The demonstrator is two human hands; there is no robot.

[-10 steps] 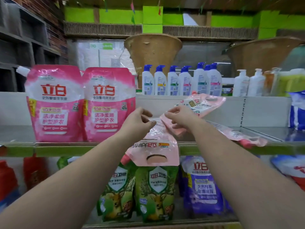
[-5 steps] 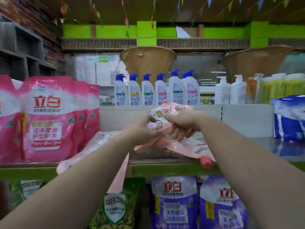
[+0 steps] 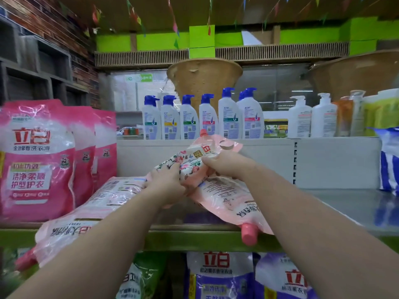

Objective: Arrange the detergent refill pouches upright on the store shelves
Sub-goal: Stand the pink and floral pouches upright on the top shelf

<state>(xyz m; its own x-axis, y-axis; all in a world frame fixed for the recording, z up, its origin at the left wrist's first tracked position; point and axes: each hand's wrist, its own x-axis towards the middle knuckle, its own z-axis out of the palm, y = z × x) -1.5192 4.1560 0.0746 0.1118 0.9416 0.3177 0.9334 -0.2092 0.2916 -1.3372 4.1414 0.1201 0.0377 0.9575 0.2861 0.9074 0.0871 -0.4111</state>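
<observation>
On the grey metal store shelf [image 3: 336, 203], bright pink pouches [image 3: 36, 160] stand upright at its left end. Both the left hand [image 3: 166, 180] and the right hand [image 3: 226, 165] hold a pale pink floral refill pouch [image 3: 194, 158], fingers curled round it.

front pink pouch [image 3: 32, 160]: brand "立白" in red, then "洁净柔顺 护型护衣" in a white panel; the line under the brand is too blurred to read. purple pouch [image 3: 218, 275] on the lower shelf: "立白" in red, smaller text unclear. second purple pouch [image 3: 287, 279] beside it: "立白" too. green pouch [image 3: 138, 277]: part of "立白" showing, tilted. held pouch [image 3: 200, 160]: "白" visible near the top. lying pouches [image 3: 86, 216]: print upside down, not legible. white bottles [image 3: 207, 121]: labels too small.
</observation>
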